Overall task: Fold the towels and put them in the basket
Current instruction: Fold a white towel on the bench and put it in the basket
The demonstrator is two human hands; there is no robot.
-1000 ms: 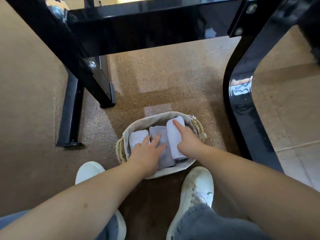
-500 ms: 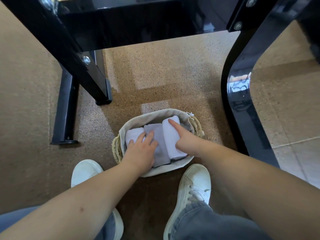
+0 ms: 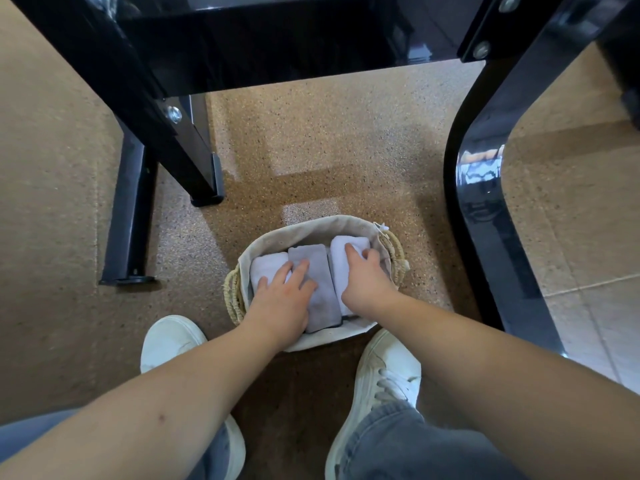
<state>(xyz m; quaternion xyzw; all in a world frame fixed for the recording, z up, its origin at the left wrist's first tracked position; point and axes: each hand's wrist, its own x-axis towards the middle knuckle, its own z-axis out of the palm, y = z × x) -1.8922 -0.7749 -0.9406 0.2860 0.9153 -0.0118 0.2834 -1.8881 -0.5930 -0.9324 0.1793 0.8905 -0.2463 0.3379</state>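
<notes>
**Towels.** Three folded towels lie inside the basket (image 3: 311, 225), side by side and touching. From the person's left they are the left white towel (image 3: 265, 268), the grey towel (image 3: 310, 256) and the right white towel (image 3: 337, 268). Each long axis runs away from the person, roughly parallel to the forearms. The grey towel reaches closest to the near rim.

**Basket.** A woven basket with a pale cloth liner stands on the floor (image 3: 346, 133), directly ahead of the person, just beyond and between the left shoe (image 3: 169, 341) and the right shoe (image 3: 384, 372).

**Hands.** Both hands are inside the basket.
- The left hand (image 3: 282, 299) is released. Its spread, nearly straight fingers press down across the seam between the left white towel and the grey towel.
- The right hand (image 3: 363, 282) lies on the right white towel, its fingers bent over the towel's far outer edge beside the liner. The thumb is hidden, so it cannot be told whether this is a grasp or only a tucking push.

**Governing relation.** The towels lie directly under the hands, long axes in line with the reach. The left hand is the nearer one for the grey and left white towels, the right hand for the right white towel. Judged from this layout, placement appears complete. What remains is probably seating the right towel level with its neighbours, pressing along its length rather than across it.

**Surroundings.** The black counter frame (image 3: 277, 39) spans overhead, and its curved leg (image 3: 485, 220) stands to the right, well apart from the basket.
</notes>
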